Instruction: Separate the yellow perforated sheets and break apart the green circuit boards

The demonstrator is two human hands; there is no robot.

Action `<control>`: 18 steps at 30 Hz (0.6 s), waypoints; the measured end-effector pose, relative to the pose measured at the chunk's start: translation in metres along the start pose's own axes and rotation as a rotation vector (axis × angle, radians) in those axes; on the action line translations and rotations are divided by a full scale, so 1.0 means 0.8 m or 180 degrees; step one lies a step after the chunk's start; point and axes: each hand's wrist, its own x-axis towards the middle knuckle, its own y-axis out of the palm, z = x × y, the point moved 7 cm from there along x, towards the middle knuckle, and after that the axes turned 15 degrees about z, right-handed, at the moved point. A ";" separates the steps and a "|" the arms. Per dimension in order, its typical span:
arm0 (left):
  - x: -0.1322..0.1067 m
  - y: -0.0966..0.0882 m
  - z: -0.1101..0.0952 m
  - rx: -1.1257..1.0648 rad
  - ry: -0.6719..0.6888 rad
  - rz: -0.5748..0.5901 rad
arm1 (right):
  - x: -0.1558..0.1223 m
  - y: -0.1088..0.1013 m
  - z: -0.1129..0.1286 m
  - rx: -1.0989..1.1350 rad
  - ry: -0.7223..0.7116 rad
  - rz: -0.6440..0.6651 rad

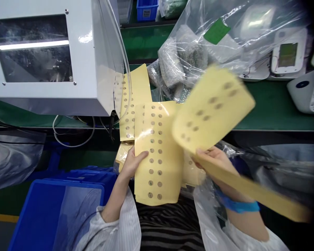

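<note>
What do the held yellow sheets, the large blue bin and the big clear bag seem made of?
Yellow sheets: probably glossy paper, perhaps film; they bend and catch glare.
Large blue bin: likely moulded plastic, smooth and evenly coloured.
Big clear bag: shiny thin plastic film, transparent and creased.

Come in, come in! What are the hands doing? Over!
Left hand: holding dotted yellow sheets. Right hand: gripping another dotted sheet, blurred. White machine close on the left.
</note>
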 end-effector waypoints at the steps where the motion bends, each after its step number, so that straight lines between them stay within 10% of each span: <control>1: 0.000 0.000 -0.001 0.0059 0.0014 -0.0017 | 0.006 0.012 -0.006 0.0172 0.0017 -0.0036; 8: 0.002 0.000 0.000 0.0123 0.0180 -0.0089 | 0.025 0.026 -0.032 0.0755 -0.0084 -0.0341; 18: 0.000 -0.005 0.000 0.0355 0.0372 -0.0150 | 0.018 -0.023 -0.022 0.0636 -0.0399 -0.0810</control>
